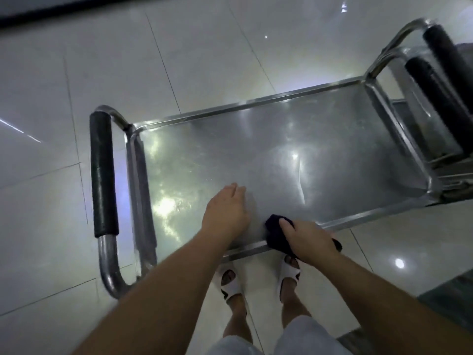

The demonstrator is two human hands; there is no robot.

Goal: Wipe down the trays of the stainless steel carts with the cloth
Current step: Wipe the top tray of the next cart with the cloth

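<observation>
Right at the near rim of the shiny stainless steel cart tray, the right hand has a small dark navy cloth bunched up under its fingers, pressed where the flat meets the raised edge, with a bit of fabric hanging over the rim. The left hand is just beside it, spread flat and empty on the steel, looks like it's bracing the cart.

That cloth is soft and floppy, so I'd say palm it in a wad like this, otherwise it'll just fold up and skate around. The steel looks slick and hard, and there's a cloudy smear patch toward the left end.

Further out, the black foam-wrapped handle sits on the left end, and a second cart's black grips crowd the far right corner. Guessing the cart rolls, so that bracing hand matters.
</observation>
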